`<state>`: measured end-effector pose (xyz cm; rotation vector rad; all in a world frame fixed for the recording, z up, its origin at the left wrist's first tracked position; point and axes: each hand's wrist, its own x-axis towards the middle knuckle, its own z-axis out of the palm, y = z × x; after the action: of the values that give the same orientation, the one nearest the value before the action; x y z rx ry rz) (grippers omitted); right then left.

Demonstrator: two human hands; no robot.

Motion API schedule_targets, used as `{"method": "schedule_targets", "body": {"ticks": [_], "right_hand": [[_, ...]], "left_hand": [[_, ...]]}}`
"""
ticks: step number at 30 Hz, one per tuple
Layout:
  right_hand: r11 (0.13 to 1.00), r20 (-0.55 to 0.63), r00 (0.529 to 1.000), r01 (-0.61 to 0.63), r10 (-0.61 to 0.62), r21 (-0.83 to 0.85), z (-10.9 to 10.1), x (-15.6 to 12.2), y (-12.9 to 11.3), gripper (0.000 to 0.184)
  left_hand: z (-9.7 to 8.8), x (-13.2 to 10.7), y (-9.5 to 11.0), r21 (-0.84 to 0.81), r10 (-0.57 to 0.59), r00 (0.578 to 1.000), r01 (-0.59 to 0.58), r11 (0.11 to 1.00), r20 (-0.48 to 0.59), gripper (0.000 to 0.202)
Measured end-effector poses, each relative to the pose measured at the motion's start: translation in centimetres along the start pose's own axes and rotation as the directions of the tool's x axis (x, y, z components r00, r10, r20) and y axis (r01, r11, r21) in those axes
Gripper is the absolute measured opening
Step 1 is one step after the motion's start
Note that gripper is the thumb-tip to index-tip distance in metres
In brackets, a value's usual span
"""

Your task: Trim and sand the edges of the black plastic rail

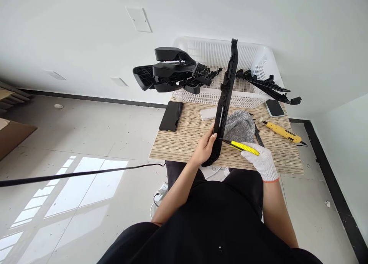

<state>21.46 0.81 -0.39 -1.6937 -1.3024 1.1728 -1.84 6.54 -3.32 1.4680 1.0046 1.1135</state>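
My bare left hand [206, 146] grips the lower part of a long black plastic trim piece [225, 91], which stands tilted with its foot on the small striped table [184, 141]. My right hand [260, 161], in a white knit glove, is closed on a yellow-handled knife [243, 147]. The blade tip touches the trim's right edge near its lower end. A grey knit glove [239, 125] lies just behind the knife.
A white plastic basket [253, 57] at the table's back holds several black plastic parts [169, 70] that overhang its sides. A dark phone [171, 116], a second phone [274, 107], a white block [207, 113] and another yellow tool [283, 132] lie on the table. A black cable [71, 174] crosses the floor.
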Motion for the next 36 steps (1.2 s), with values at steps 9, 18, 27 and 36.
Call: {"method": "schedule_targets", "body": {"ticks": [9,18,27,36], "right_hand": [[0.999,0.000,1.000,-0.024,0.024,0.029,0.04,0.06,0.37,0.045],[0.998,-0.048,0.998,-0.030,0.032,0.054,-0.09,0.14,0.37,0.050],[0.997,-0.026,0.999,-0.047,0.048,0.060,-0.06,0.10,0.35,0.050],[0.998,0.009,0.999,-0.041,0.040,0.052,0.07,0.18,0.35,0.046]], "left_hand": [[-0.02,0.00,-0.06,0.021,-0.010,1.000,0.010,1.000,-0.006,0.054],[-0.07,-0.02,-0.02,0.046,-0.011,1.000,0.012,0.999,-0.004,0.053],[-0.05,0.06,0.35,0.062,-0.032,0.999,0.033,0.998,-0.016,0.049],[-0.09,0.00,0.55,0.083,-0.062,0.998,0.065,0.994,-0.032,0.051]]}}
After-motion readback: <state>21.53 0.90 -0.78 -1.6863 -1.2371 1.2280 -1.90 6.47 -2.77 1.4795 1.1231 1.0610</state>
